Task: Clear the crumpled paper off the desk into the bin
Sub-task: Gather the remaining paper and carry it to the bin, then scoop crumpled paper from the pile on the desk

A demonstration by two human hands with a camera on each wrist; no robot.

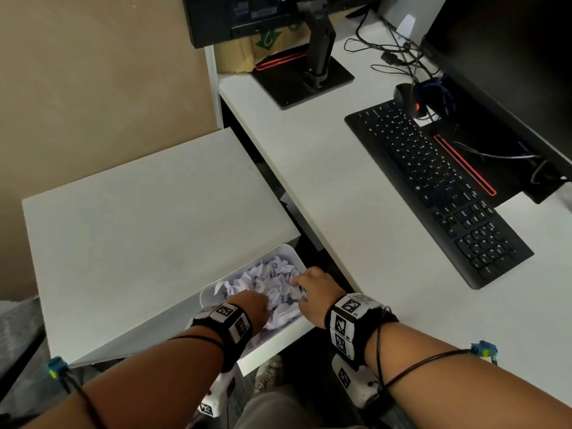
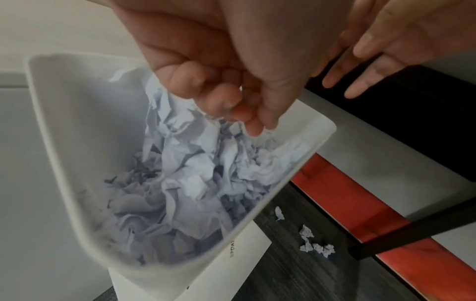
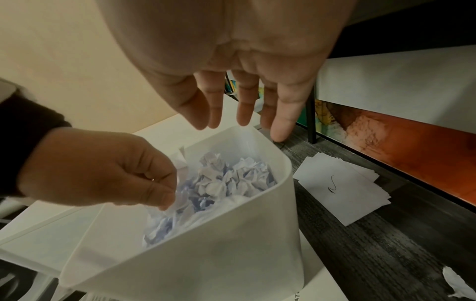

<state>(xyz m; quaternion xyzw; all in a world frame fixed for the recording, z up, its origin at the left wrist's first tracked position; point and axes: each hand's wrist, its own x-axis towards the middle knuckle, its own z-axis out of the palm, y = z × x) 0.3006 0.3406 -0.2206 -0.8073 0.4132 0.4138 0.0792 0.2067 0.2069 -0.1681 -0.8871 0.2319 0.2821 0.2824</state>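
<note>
Both hands (image 1: 280, 297) over smooth white bin (image 3: 260, 234), crumpled paper (image 2: 195, 183) apparently pinched

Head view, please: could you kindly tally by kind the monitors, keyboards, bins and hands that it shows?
Black flat monitors: 2
Black full-size keyboard: 1
White plastic bin, holding crumpled white paper: 1
Hands, the left hand pinching paper, the right hand open: 2
Total: 6

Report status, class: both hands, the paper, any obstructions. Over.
Left hand pinching crumpled paper over bin; right hand open above the rim. Bin nearly full. Stray scraps on floor. Nothing obstructing.
</note>
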